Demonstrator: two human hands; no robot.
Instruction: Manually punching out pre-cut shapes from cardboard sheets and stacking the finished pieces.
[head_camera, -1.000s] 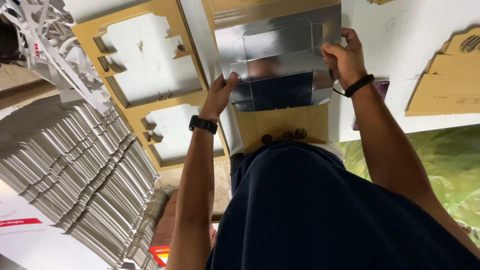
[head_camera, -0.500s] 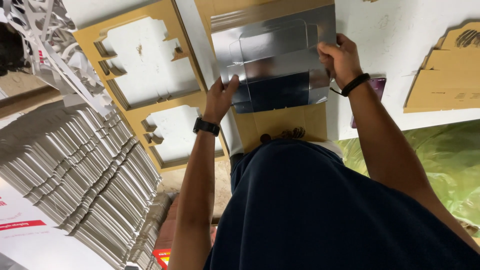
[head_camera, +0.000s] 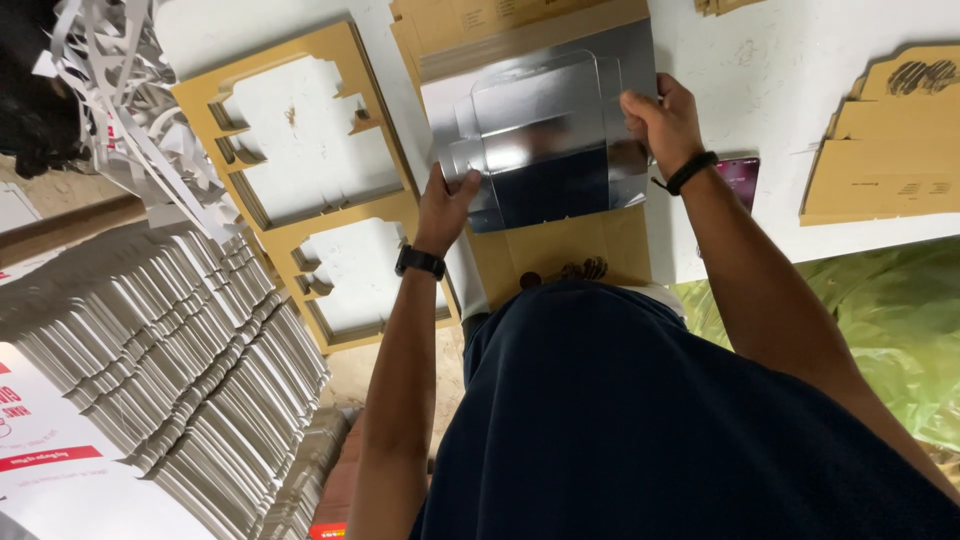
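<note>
The left hand (head_camera: 443, 205) pinches the near-left edge of a silver die-cut card sheet (head_camera: 545, 135), fingers curled closed on it; the right hand (head_camera: 665, 120) grips the sheet's right edge, thumb on top, fingers folded under. The sheet lies flat on a stack of brown cardboard (head_camera: 560, 255) on the white table (head_camera: 800, 90). Holding both edges evenly and square to the stack seems the way to keep the blank from creasing. Left of the sheet lies a brown punched-out frame (head_camera: 290, 230), beyond it rows of stacked grey blanks (head_camera: 170, 380); right of the sheet, more brown cut pieces (head_camera: 885, 150)
</note>
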